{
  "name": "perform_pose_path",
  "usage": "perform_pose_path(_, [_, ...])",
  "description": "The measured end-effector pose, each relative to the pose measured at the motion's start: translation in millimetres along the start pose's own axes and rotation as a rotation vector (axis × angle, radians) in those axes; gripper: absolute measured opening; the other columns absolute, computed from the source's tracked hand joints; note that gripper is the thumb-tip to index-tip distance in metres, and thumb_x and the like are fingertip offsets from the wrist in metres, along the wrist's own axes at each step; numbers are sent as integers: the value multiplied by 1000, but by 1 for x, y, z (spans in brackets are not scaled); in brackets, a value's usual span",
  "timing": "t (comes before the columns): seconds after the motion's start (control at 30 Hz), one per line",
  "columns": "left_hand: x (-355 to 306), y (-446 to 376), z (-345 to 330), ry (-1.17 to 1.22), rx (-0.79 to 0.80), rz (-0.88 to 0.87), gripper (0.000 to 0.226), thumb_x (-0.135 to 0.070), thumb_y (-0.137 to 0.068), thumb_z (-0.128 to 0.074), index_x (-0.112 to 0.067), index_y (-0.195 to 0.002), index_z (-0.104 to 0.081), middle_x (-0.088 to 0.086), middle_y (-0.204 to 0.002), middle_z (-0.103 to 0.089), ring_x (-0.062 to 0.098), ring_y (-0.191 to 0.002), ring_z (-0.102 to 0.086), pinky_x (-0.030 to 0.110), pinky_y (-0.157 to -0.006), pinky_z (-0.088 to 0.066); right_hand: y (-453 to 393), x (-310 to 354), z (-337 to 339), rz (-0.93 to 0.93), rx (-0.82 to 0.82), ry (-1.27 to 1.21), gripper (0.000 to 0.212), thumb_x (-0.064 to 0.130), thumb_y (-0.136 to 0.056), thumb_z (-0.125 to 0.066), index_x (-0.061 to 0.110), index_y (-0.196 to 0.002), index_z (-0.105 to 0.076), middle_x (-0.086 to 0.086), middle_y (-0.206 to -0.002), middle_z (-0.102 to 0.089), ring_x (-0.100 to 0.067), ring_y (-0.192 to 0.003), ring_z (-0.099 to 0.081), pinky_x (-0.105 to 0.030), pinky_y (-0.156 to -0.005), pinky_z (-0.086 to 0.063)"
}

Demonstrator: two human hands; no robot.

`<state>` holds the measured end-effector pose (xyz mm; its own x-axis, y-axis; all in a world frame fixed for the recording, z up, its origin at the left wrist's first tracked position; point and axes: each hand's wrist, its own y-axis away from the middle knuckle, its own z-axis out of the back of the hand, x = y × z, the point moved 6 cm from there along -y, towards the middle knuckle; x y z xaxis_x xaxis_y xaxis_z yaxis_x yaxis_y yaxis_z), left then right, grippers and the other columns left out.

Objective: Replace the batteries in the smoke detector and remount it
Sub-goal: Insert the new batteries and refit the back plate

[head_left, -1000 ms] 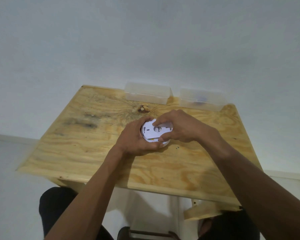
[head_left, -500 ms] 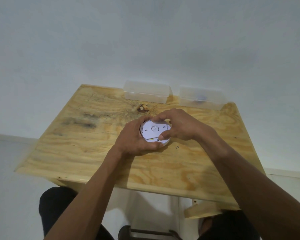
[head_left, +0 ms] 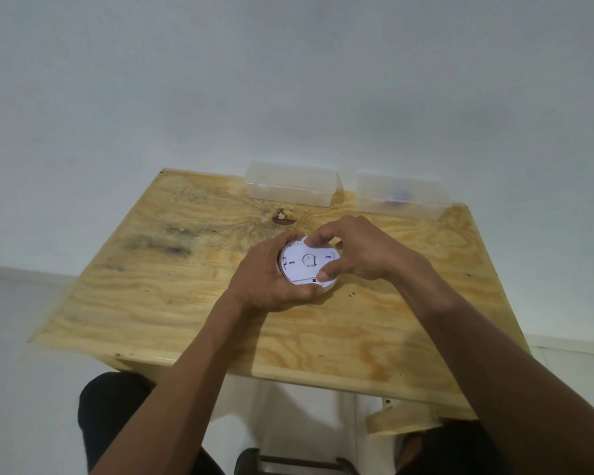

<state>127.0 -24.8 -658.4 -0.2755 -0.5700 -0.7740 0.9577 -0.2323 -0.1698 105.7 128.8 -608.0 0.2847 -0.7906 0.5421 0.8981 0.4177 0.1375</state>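
I am watching both hands clasping the smoke detector (head_left: pixel 307 264) mid-counter (head_left: pixel 186 303): left hand (head_left: pixel 268 279) cupping its rim, right hand (head_left: pixel 350 252) pinching the back plate. Since 1.0 s ago the plate markings are sitting rotated, so I am judging a twist in progress. Beyond, 2 clear boxes (head_left: pixel 290 186) are resting by the wall.

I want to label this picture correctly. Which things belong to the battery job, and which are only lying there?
Job: smoke detector, gripped by left hand and right hand.

Lying about: two clear plastic boxes, left and right, at the wooden table's far edge; contents unclear.
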Motion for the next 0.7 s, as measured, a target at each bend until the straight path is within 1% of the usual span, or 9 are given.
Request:
perform_pose_path(0.2, [-2, 0, 0, 1, 2, 6, 91, -64, -50, -78, -25, -130, -57, -12, -113, -69, 5, -96, -67, 32, -83, -58, 0, -2, 0, -5, -27, -11, 64, 24, -62, -93, 21, -121, -70, 1, -121, -69, -17, -110, -61, -40, -95, -52])
perform_pose_path(0.33, [-3, 1, 1, 8, 2, 13, 96, -67, -49, -76, -24, -133, -57, -11, -114, -69, 7, -97, -67, 30, -84, -57, 1, -2, 0, -9, -25, -14, 64, 24, -62, -93, 21, -121, -70, 1, -122, -69, -18, -108, -61, -40, -94, -52])
perform_pose_path(0.43, [-5, 1, 1, 13, 0, 6, 93, -66, -50, -76, -24, -130, -58, -11, -113, -69, 7, -96, -67, 32, -83, -58, 2, -2, 0, -6, -23, -13, 64, 24, -63, -93, 22, -122, -69, 1, -123, -68, -17, -106, -60, -39, -93, -52])
perform_pose_path(0.57, [-7, 2, 2, 27, -7, 9, 87, -64, -51, -76, -26, -126, -60, -13, -110, -70, 6, -96, -67, 33, -83, -57, 2, 3, -2, 47, 32, 21, 59, 25, -70, -88, 28, -125, -68, 4, -122, -63, -19, -111, -56, -39, -92, -49])
perform_pose_path(0.7, [-12, 4, 3, 49, -14, 1, 82, -64, -52, -75, -25, -123, -61, -17, -107, -69, 3, -96, -67, 32, -85, -57, 2, 10, -5, 115, 122, 132, 48, 28, -80, -81, 32, -126, -68, 3, -127, -57, -19, -114, -50, -39, -95, -44])
